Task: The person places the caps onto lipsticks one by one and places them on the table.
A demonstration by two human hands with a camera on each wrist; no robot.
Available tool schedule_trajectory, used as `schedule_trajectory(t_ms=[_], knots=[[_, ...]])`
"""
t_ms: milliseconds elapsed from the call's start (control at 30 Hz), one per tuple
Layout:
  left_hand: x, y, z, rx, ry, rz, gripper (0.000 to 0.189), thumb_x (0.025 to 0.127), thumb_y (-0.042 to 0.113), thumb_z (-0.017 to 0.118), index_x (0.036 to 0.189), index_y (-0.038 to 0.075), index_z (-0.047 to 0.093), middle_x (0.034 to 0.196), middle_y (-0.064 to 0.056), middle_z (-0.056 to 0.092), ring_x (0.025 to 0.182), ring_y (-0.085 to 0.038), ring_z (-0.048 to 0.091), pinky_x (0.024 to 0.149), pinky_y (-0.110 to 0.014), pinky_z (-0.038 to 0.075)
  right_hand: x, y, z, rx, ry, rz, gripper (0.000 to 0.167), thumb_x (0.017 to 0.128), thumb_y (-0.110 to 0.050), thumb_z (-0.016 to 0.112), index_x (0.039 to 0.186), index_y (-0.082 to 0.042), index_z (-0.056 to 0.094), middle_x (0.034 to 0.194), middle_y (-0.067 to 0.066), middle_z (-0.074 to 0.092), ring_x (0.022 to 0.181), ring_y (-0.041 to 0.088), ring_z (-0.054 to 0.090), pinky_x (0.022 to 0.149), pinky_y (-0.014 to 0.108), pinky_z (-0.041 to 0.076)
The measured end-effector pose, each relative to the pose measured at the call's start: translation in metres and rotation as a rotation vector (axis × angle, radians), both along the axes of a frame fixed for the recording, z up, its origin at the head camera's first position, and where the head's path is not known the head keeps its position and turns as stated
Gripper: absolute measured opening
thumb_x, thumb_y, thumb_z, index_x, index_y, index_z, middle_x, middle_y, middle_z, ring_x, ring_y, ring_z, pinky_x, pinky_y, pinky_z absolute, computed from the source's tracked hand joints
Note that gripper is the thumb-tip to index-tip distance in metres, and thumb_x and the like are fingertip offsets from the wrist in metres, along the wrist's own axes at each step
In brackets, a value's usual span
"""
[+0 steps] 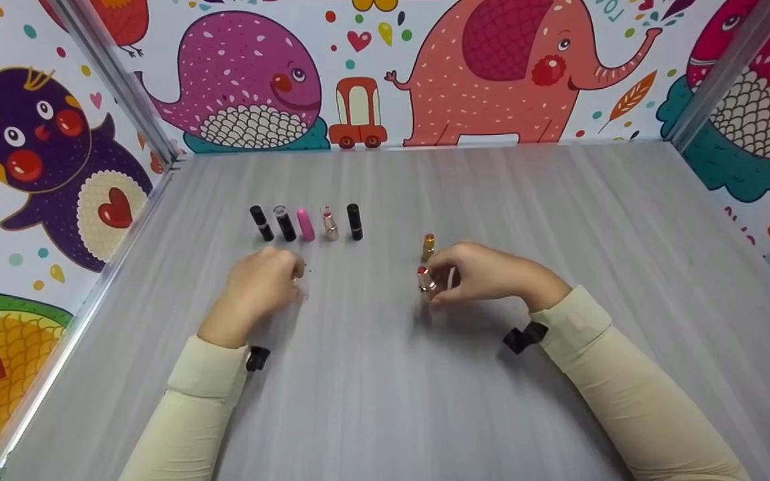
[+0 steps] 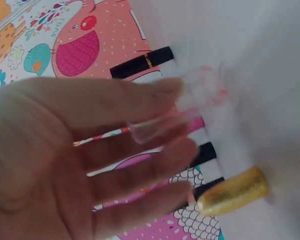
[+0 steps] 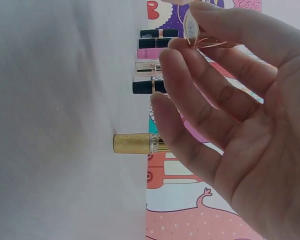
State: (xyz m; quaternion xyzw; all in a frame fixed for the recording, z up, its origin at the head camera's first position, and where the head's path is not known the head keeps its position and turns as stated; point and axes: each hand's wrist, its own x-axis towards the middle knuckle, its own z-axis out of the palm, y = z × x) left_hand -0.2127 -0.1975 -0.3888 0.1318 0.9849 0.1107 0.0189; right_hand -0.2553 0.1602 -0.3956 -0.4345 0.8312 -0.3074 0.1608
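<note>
In the head view my right hand pinches a rose-gold lipstick with a red tip pointing up. The right wrist view shows the round base of that lipstick between thumb and fingertips. Just beyond this hand stands a gold lipstick. Over on the left, my left hand holds a clear cap low over the table. The left wrist view shows the cap, blurred, between thumb and fingers. Close to those fingers is a gold tube, hidden behind the hand in the head view.
A row stands behind my left hand: a black lipstick, a clear-topped black tube, a pink tube, a clear-capped lipstick and another black lipstick. Printed panels edge the grey table.
</note>
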Motion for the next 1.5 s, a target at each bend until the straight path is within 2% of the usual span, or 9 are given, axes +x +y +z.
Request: schedule_trajectory(t_ms=[167,367,500,733,867,1067,1133,1300,1500], knots=[[-0.001,0.005,-0.003,0.044,0.041,-0.039,0.012,0.079,0.003,0.080,0.090,0.005,0.075,0.088,-0.010,0.075,0.079,-0.031,0.069,0.075,-0.054,0.058,0.000,0.000,0.001,0.007,0.012,0.000,0.020,0.088,-0.008,0.088,0.104,-0.010,0.077,0.090,-0.006,0.074,0.082,0.008,0.069,0.074,0.029,0.059],[0.001,0.011,-0.009,-0.037,0.019,-0.064,0.015,0.078,0.005,0.087,0.088,0.006,0.076,0.086,-0.010,0.074,0.082,-0.032,0.070,0.074,-0.053,0.059,0.001,0.000,0.002,0.009,0.010,-0.005,0.021,0.087,-0.007,0.088,0.104,-0.010,0.077,0.090,-0.006,0.073,0.082,0.008,0.069,0.074,0.029,0.060],[0.003,0.016,-0.013,-0.030,0.028,-0.089,0.012,0.079,0.002,0.084,0.088,0.006,0.077,0.085,-0.008,0.074,0.083,-0.032,0.071,0.075,-0.053,0.059,0.001,-0.001,0.001,0.009,0.013,0.001,0.021,0.087,-0.007,0.088,0.104,-0.010,0.077,0.091,-0.006,0.073,0.082,0.009,0.069,0.074,0.029,0.060],[0.008,0.026,-0.014,-0.029,0.122,-0.155,0.017,0.076,-0.011,0.073,0.085,0.003,0.077,0.086,-0.012,0.076,0.080,-0.035,0.073,0.073,-0.051,0.061,0.002,-0.001,0.000,0.011,0.017,0.009,0.020,0.087,-0.007,0.088,0.104,-0.010,0.077,0.091,-0.005,0.073,0.083,0.009,0.069,0.075,0.029,0.060],[0.008,0.030,-0.011,0.063,0.125,-0.193,0.020,0.076,-0.009,0.072,0.092,0.000,0.079,0.091,-0.013,0.077,0.085,-0.033,0.074,0.078,-0.049,0.061,0.003,-0.002,0.003,0.009,0.025,0.012,0.018,0.087,-0.007,0.088,0.102,-0.011,0.077,0.090,-0.004,0.074,0.082,0.008,0.069,0.073,0.030,0.059],[0.003,0.026,-0.007,0.398,-0.017,-0.182,0.018,0.080,-0.004,0.077,0.098,-0.002,0.078,0.095,-0.011,0.072,0.092,-0.033,0.071,0.086,-0.048,0.060,0.001,-0.002,0.003,0.003,0.031,0.021,0.017,0.088,-0.008,0.087,0.101,-0.011,0.077,0.089,-0.004,0.074,0.082,0.010,0.069,0.073,0.030,0.059],[0.003,0.024,-0.005,0.471,-0.046,-0.169,0.018,0.081,-0.004,0.080,0.098,-0.002,0.078,0.095,-0.009,0.069,0.092,-0.031,0.071,0.087,-0.048,0.060,0.001,-0.002,0.002,0.005,0.029,0.023,0.018,0.088,-0.008,0.087,0.102,-0.011,0.077,0.090,-0.004,0.074,0.082,0.011,0.070,0.074,0.033,0.061],[0.003,0.025,-0.002,0.468,-0.067,-0.150,0.019,0.082,-0.003,0.082,0.101,-0.002,0.079,0.094,-0.004,0.065,0.088,-0.021,0.071,0.084,-0.039,0.061,0.001,-0.001,0.002,0.012,0.022,0.015,0.020,0.088,-0.007,0.088,0.104,-0.009,0.077,0.091,-0.004,0.074,0.083,0.014,0.071,0.075,0.033,0.062],[0.002,0.026,-0.004,0.416,-0.054,-0.167,0.024,0.083,-0.001,0.082,0.107,0.000,0.081,0.095,-0.004,0.067,0.089,-0.021,0.070,0.083,-0.039,0.058,0.001,-0.001,0.003,0.014,0.018,0.003,0.019,0.088,-0.008,0.088,0.103,-0.011,0.077,0.089,-0.006,0.073,0.083,0.017,0.071,0.074,0.029,0.060]])
